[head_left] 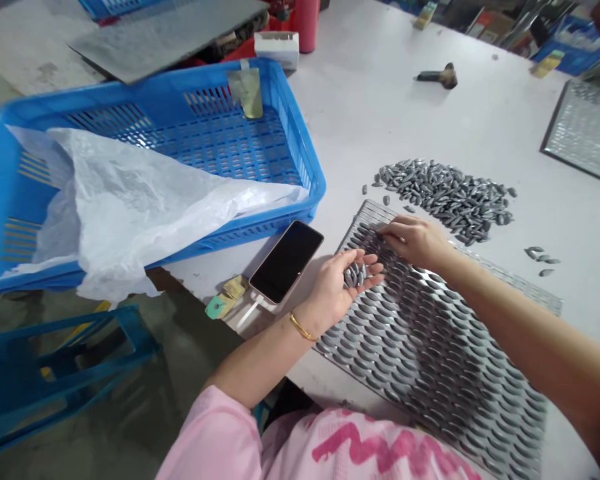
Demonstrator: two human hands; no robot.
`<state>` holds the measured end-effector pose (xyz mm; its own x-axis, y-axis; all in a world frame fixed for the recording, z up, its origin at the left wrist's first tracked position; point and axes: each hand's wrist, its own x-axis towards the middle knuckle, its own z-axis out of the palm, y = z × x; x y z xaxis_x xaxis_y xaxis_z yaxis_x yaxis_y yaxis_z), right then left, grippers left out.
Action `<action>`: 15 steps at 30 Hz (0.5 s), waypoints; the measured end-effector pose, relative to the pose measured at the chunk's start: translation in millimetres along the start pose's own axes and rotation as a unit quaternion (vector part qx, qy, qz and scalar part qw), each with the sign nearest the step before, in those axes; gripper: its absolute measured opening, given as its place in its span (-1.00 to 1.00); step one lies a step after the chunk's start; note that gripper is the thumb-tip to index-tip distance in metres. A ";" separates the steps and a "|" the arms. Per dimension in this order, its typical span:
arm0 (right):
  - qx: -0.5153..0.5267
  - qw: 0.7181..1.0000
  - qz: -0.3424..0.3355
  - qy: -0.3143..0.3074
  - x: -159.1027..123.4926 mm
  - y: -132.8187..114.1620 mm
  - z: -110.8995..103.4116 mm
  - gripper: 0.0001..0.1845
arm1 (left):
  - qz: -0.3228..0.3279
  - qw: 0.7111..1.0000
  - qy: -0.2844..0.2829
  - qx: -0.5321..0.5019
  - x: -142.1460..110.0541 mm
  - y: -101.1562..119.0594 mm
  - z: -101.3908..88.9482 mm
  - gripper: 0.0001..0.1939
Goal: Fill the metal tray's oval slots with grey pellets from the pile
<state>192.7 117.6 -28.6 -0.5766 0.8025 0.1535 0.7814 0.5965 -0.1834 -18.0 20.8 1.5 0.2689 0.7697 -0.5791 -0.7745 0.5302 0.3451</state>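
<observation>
Small grey oval metal pellets (355,275) are cradled by the curled fingers of the palm-up left hand (337,287), above a pellet-filled grey metal tray (510,283) on a white table (360,133). The extended fingers of the right hand (413,241) are laid on the tray's upper corner, beside a loose pellet heap (445,200).
</observation>
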 end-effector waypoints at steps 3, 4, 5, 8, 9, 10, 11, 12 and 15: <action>0.069 0.996 0.026 0.046 -4.9 -14.0 -10.9 -0.72 | -0.020 0.999 0.014 -0.023 1.1 0.6 0.9 -0.89; 0.097 0.993 0.026 0.059 -7.4 -22.3 -15.6 -0.73 | -0.021 0.999 0.016 -0.029 1.8 0.5 0.8 -0.87; 0.130 0.990 0.015 0.060 -10.0 -31.8 -20.3 -0.74 | -0.017 0.999 0.019 -0.033 2.7 0.2 0.4 -0.86; 0.190 0.981 -0.045 0.010 -16.5 -59.1 -30.5 -0.74 | -0.005 0.999 0.026 -0.034 5.8 -1.4 -1.5 -0.81; 0.195 0.979 -0.056 -0.001 -17.9 -65.6 -32.1 -0.76 | -0.004 0.999 0.030 -0.028 6.6 -1.9 -1.9 -0.80; 0.197 0.979 -0.060 -0.003 -19.0 -70.3 -33.0 -0.78 | -0.006 0.999 0.035 -0.022 6.9 -2.1 -2.0 -0.79; 0.201 0.978 -0.059 0.002 -20.1 -73.2 -33.5 -0.81 | -0.009 0.999 0.039 -0.017 6.8 -2.1 -1.8 -0.78; 0.210 0.976 -0.053 0.013 -21.3 -74.5 -33.9 -0.84 | -0.011 0.999 0.041 -0.015 6.2 -1.9 -1.3 -0.78; 0.263 0.964 -0.010 0.043 -27.5 -73.2 -36.5 -0.88 | -0.014 1.000 0.016 0.001 3.1 -1.3 -0.4 -0.83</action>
<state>160.0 51.4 16.1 -0.5505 0.8003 0.2377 0.5282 0.5543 -0.6432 -16.4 22.3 -1.1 0.2711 0.7428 -0.6121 -0.7661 0.5515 0.3300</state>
